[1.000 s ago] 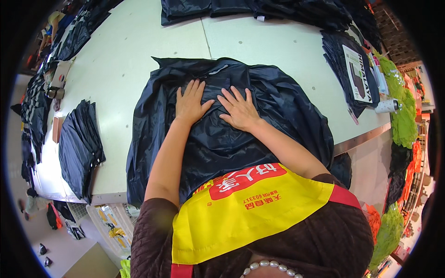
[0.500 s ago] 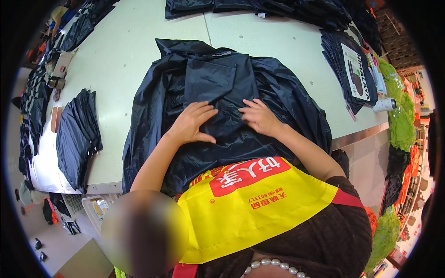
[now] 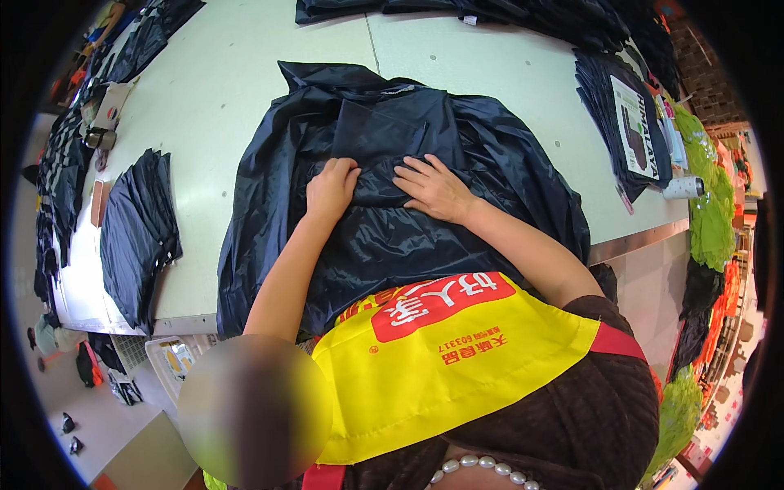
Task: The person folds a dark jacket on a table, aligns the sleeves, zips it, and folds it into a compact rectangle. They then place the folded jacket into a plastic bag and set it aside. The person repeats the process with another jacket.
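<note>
A dark, shiny jacket (image 3: 392,253) lies spread on the pale table in front of me, with a pointed flap at its far end and loose, wrinkled sides. On its middle is a flat rectangular panel (image 3: 380,126). My left hand (image 3: 331,192) has its fingers curled onto a fold of the fabric just below the panel. To its right, my right hand (image 3: 434,189) lies on the same fold, fingers stretched and apart. The fold runs between the two hands. The jacket's near edge meets my yellow apron (image 3: 457,367).
A stack of folded dark garments (image 3: 140,237) lies at the left table edge. More dark garments (image 3: 490,16) line the far side. At the right are a dark stack with a printed card (image 3: 633,126) and a white roll (image 3: 683,188). Lime-green fabric (image 3: 709,204) is piled beyond.
Both hands have moved slightly away from me over the jacket. The left fingers have curled in, and the fabric between the hands now forms a fold across the panel's lower part.
</note>
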Demonstrator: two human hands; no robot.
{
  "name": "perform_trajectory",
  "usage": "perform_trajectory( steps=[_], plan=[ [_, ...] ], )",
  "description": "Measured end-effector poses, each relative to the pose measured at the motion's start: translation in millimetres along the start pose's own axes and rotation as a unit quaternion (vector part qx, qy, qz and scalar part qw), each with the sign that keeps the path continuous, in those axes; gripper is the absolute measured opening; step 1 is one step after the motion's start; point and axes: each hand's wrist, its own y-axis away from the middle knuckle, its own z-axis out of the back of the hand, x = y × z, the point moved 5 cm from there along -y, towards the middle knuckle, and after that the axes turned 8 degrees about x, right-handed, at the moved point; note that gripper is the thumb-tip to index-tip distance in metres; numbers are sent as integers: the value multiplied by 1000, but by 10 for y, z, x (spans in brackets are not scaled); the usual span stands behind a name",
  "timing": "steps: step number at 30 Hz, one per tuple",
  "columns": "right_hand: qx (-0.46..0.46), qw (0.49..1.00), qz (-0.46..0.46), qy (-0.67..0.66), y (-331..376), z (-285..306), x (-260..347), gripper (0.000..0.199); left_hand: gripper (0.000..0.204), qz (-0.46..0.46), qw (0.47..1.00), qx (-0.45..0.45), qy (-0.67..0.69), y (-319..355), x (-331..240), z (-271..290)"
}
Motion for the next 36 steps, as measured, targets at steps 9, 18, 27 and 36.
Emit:
perform_trajectory(
  steps=[9, 18, 27, 36],
  plan=[
    [-65, 998, -20, -7, -17, 137, -76, 31, 21, -168, 982, 90, -11, -52, -294, -304],
    [-33, 962, -149, -227, -98, -117, -473, 18, 36, -235, 969, -28, -70, -113, -579, -17],
    [-105, 991, -73, -35, -171, 236, -168, 18, 18, -194, 978, 31, -71, -410, -370, -205],
    [84, 928, -197, -304, -441, -127, -828, 18, 25, -295, 949, -16, -113, -406, -535, -98]
  ],
)
